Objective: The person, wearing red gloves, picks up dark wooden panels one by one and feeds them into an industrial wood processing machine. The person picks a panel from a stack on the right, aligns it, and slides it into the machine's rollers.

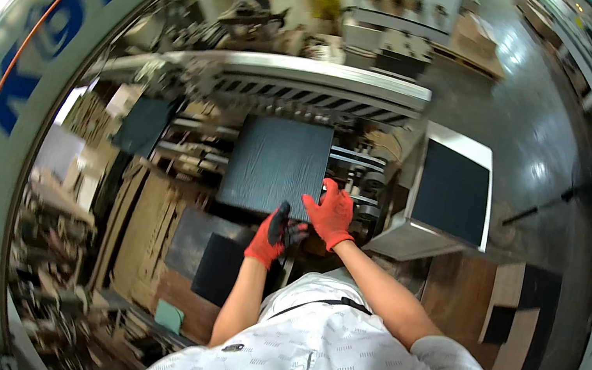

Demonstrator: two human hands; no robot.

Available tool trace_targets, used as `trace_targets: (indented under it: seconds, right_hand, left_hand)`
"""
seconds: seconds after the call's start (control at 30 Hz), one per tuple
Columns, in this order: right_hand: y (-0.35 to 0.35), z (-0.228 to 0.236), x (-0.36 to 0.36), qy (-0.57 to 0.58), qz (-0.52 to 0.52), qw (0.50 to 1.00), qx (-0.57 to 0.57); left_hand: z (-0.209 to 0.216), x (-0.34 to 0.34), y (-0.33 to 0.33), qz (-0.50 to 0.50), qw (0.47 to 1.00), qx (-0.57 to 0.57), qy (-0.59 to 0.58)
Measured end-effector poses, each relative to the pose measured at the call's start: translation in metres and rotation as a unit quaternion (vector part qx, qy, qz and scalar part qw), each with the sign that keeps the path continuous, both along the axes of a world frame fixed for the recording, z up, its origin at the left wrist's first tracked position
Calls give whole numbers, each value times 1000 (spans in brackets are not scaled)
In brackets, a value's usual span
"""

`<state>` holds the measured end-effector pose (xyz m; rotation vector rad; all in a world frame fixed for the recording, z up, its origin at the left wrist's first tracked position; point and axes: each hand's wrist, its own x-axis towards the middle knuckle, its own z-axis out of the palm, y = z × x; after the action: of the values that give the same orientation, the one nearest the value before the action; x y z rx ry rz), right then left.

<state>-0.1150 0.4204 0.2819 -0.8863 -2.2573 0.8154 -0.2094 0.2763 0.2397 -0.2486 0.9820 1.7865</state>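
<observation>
A dark, wood-grained panel (277,164) lies flat on the machine in front of me, under a metal crossbar. My right hand (332,214), in a red glove, is at the panel's near right corner. Its thumb and forefinger are spread, and the corner sits beside them. My left hand (274,235) wears a red glove with a black palm. It is at the panel's near edge, thumb up and fingers apart; whether it touches the edge I cannot tell. Nothing shows in either hand.
The metal crossbar (324,73) with black stripes spans the machine beyond the panel. On the right stands a white-sided stack topped by a dark panel (453,193). Smaller dark sheets (217,270) lie low at left. A green machine column (12,87) rises at far left.
</observation>
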Motion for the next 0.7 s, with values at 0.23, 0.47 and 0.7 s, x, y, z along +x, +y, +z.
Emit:
trace_targets:
  seconds: [0.23,0.47,0.7]
  right_hand:
    - [35,-23,50,84,67,940,-325]
    - [63,-16,108,151,-30,940,-304]
    - [94,25,213,211,-126,931,-271]
  left_hand:
    - [6,37,-18,-94,983,120,-107]
    - [53,3,-45,63,992,79,78]
    - [87,35,33,-197,906,16,375]
